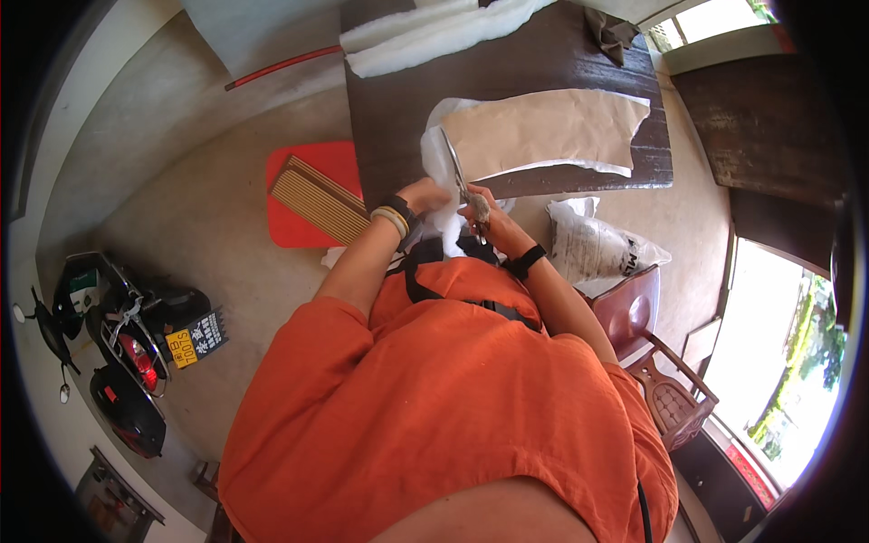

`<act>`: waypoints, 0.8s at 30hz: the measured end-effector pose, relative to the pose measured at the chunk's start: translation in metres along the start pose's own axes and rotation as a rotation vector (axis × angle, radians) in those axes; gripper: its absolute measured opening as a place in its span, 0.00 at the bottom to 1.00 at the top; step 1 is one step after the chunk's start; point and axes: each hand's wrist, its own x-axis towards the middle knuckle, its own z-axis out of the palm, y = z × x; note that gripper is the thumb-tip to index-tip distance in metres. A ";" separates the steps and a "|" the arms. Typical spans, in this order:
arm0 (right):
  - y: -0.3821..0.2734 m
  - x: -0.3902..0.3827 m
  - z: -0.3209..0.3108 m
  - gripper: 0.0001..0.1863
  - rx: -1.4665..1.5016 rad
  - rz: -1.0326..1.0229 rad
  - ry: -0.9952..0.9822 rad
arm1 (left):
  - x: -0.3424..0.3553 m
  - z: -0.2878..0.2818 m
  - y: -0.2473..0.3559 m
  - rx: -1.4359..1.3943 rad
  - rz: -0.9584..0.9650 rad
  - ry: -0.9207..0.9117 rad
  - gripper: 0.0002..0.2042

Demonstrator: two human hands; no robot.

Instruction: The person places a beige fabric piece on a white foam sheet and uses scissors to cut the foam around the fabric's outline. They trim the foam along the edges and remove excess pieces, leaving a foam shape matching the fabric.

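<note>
A pair of scissors (456,168) is in my right hand (498,223), whose fingers wrap round the handles. The blades point away from me, along the left end of a brown paper sheet (543,131). Under and beside that paper lies a layer of white fluffy wadding (437,156). My left hand (424,195) is closed on the wadding's near left edge, just left of the scissors. A loose strip of wadding hangs down between my hands over the table's near edge. My left fingertips are partly hidden by it.
More white wadding (453,41) lies at the far side of the dark table (389,118), with a dark cloth (612,34) at its far right corner. Left of the table is a red stool (299,231) bearing a ridged tan panel (319,201). A white sack (597,240) and wooden chair (670,394) stand right.
</note>
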 end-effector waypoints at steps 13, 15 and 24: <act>-0.019 0.013 0.011 0.29 0.199 0.237 0.079 | -0.017 -0.003 -0.011 -0.394 0.135 -0.134 0.07; -0.019 0.014 0.013 0.29 0.262 0.260 0.068 | -0.014 -0.006 -0.010 -0.311 0.037 -0.114 0.08; -0.026 0.052 0.009 0.24 0.148 0.214 0.097 | -0.020 0.004 -0.015 -0.245 0.099 -0.126 0.13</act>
